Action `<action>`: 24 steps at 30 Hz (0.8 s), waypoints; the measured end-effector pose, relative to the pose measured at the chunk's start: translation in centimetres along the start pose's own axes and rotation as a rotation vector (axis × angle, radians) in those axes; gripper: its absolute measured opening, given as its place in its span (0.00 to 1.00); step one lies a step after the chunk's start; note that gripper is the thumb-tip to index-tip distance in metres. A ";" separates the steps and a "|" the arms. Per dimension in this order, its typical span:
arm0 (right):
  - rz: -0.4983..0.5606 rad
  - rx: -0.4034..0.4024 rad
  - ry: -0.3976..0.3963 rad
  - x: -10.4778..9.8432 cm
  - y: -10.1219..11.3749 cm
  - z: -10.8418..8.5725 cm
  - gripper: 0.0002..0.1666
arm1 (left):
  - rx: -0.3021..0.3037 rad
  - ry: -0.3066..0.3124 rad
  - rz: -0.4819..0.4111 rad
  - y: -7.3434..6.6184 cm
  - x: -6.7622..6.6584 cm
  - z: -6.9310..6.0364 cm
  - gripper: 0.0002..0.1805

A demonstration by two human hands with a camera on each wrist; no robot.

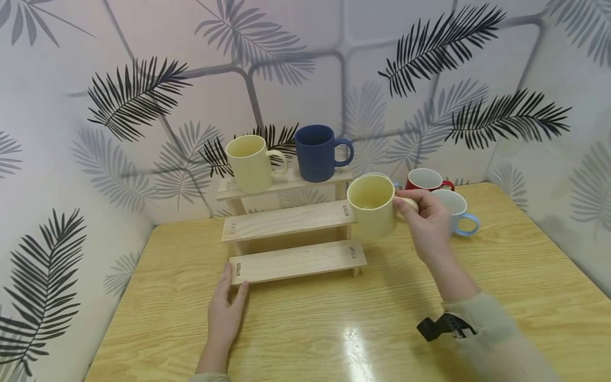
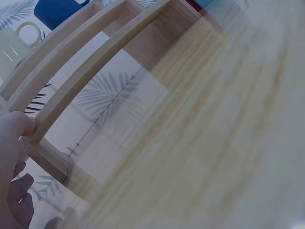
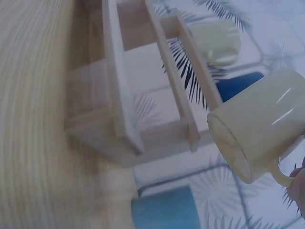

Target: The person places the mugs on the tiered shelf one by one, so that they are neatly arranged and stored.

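My right hand (image 1: 427, 223) grips the handle of a cream mug (image 1: 372, 207), held upright in the air by the right end of a three-step wooden rack (image 1: 286, 223). In the right wrist view the same mug (image 3: 259, 126) shows its underside, and only the fingertips (image 3: 298, 188) are visible at the handle. At the left end of the lowest step my left hand (image 1: 225, 313) holds the board's edge between thumb and fingers. The top step bears another cream mug (image 1: 250, 164) on the left and a dark blue mug (image 1: 316, 154) on the right, handles to the right.
Right of the rack, a red mug with a white inside (image 1: 425, 179) and a light blue mug (image 1: 451, 204) stand on the wooden table (image 1: 296, 329). Another bluish thing behind the held mug is mostly hidden. A leaf-patterned wall (image 1: 305, 79) rises behind the rack.
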State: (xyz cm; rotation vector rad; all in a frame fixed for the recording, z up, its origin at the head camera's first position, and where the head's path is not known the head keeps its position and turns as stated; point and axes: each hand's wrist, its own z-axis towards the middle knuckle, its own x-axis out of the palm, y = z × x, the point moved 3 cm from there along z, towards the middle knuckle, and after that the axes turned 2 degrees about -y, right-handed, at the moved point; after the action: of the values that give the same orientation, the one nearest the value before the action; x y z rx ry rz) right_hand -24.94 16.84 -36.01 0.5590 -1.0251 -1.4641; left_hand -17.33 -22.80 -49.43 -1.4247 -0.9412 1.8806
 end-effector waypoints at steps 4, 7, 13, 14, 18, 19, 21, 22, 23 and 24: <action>0.041 -0.032 0.039 2.4 0.4 0.2 0.08 | -0.001 -0.003 0.008 0.0 -0.1 0.0 0.40; 0.030 -0.051 0.073 4.2 0.4 0.3 0.08 | -0.004 -0.009 0.011 0.0 -0.2 0.0 0.40; -0.019 -0.059 0.153 7.9 -0.4 0.2 0.10 | -0.006 -0.022 0.001 0.0 -0.2 0.1 0.39; -0.023 -0.060 0.166 8.6 -0.6 0.2 0.10 | -0.004 -0.024 -0.002 0.1 -0.2 0.1 0.39; -0.016 -0.064 0.215 11.2 -1.1 0.0 0.10 | -0.004 -0.033 -0.003 0.3 -0.1 0.2 0.40; -0.016 -0.064 0.224 11.9 -1.2 0.0 0.11 | -0.003 -0.034 -0.004 0.3 -0.1 0.3 0.40; -0.021 -0.068 0.237 13.1 -1.4 -0.1 0.11 | -0.002 -0.034 -0.007 0.3 0.0 0.3 0.40; -0.019 -0.066 0.244 13.7 -1.6 -0.2 0.11 | -0.001 -0.035 -0.009 0.3 0.0 0.3 0.40; -0.020 -0.061 0.249 14.3 -1.7 -0.2 0.11 | 0.000 -0.035 -0.010 0.3 0.0 0.3 0.40; -0.025 -0.064 0.253 14.9 -1.7 -0.3 0.10 | 0.001 -0.033 -0.013 0.2 0.0 0.3 0.40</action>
State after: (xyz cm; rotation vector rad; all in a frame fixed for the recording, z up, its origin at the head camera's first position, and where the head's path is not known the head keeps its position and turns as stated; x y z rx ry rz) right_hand -28.34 2.36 -34.33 0.6937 -0.7723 -1.4023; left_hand -17.62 -22.99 -49.55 -1.3871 -0.9628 1.9003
